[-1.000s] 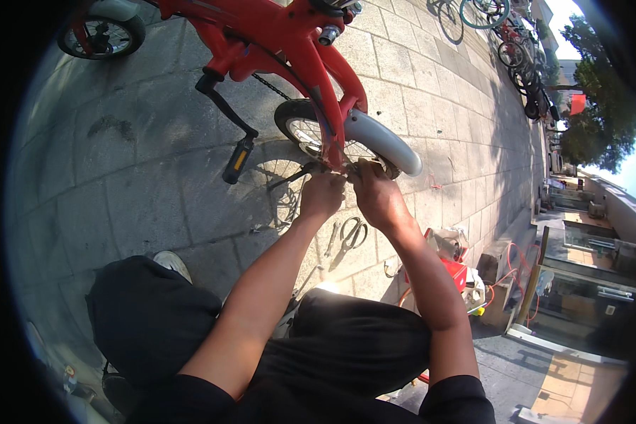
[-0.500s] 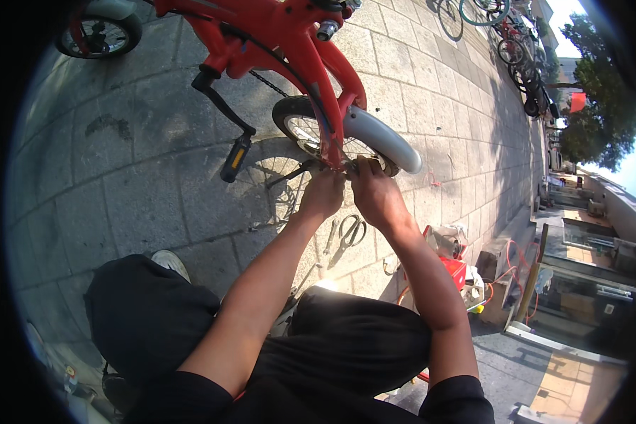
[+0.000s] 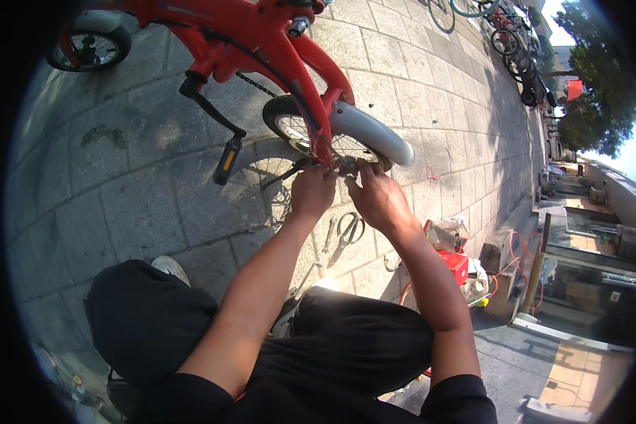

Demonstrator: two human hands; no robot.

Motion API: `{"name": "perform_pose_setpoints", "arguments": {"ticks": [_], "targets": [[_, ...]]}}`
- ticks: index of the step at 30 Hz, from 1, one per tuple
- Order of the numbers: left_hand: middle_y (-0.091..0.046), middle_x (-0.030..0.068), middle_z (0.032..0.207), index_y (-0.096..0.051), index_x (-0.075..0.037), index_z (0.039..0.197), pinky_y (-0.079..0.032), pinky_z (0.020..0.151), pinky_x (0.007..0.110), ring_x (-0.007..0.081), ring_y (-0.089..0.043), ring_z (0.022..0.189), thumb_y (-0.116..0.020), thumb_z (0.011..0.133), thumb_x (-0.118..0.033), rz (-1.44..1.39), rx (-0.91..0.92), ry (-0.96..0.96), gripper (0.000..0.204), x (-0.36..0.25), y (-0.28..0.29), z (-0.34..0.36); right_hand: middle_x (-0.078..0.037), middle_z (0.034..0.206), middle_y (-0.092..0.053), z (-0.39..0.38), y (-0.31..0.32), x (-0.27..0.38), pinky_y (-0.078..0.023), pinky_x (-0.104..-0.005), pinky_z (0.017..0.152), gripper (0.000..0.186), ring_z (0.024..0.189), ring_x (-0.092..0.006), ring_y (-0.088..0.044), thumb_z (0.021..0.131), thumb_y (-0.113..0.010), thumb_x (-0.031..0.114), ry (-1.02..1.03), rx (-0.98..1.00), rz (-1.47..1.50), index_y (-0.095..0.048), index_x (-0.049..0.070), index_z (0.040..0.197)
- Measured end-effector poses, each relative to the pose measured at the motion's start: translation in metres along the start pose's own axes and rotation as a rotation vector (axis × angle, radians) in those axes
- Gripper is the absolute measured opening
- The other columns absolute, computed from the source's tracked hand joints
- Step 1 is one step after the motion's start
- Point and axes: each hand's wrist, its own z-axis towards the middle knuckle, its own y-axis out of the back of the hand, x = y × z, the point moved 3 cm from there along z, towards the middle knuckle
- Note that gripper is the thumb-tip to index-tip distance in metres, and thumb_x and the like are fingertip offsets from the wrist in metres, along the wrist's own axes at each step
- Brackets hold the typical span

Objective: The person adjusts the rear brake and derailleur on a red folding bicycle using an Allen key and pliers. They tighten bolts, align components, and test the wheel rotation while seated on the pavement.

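Note:
A red bicycle (image 3: pixel 236 28) stands over the paving ahead of me, its small rear wheel (image 3: pixel 289 127) under a silver mudguard (image 3: pixel 374 133). Both my hands work at the hub end of that wheel. My left hand (image 3: pixel 313 189) is closed, fingertips against the lower tip of the red frame; what they pinch is hidden. At a small dark metal part (image 3: pixel 347 167) beside the hub, my right hand (image 3: pixel 381 199) has its fingers curled and gripping. The crank's black pedal (image 3: pixel 227 161) hangs to the left of my hands.
On the paving below my hands lie a wrench (image 3: pixel 329 234) and loop-handled scissors (image 3: pixel 351 227). A red box (image 3: pixel 451 266) with tools and orange cord sits by my right forearm. Parked bicycles (image 3: pixel 519 63) line the far right, near glass doors (image 3: pixel 579 283).
The bicycle appears shifted slightly left and up in view. My right fingers have parted a little from the left hand, so the dark metal part between them shows more.

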Motion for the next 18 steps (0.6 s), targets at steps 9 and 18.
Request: {"name": "perform_pose_setpoints", "arguments": {"ticks": [9,18], "targets": [[-0.078,0.0144,0.09,-0.073,-0.001,0.108,-0.059,0.066,0.043,0.0287,-0.077,0.081,-0.058,0.11,-0.032,-0.143,0.263,0.089,0.034,0.014,-0.011,0.011,-0.027,0.1,-0.074,-0.011,-0.005,-0.035,-0.058,-0.056,0.086,0.042,0.098,-0.0457,-0.073,0.098,-0.069,0.04,-0.086,0.208,-0.162,-0.072,-0.002,0.099],[-0.078,0.0077,0.087,-0.077,0.001,0.098,-0.056,0.053,0.031,0.0153,-0.08,0.08,-0.068,0.106,-0.026,-0.327,0.345,0.255,0.029,0.007,-0.002,0.022,-0.019,0.093,-0.077,-0.029,-0.142,-0.064,-0.061,-0.0499,0.079,0.034,0.088,-0.0387,-0.077,0.091,-0.072,0.038,0.072,0.4,-0.074,-0.075,0.005,0.094]]}}
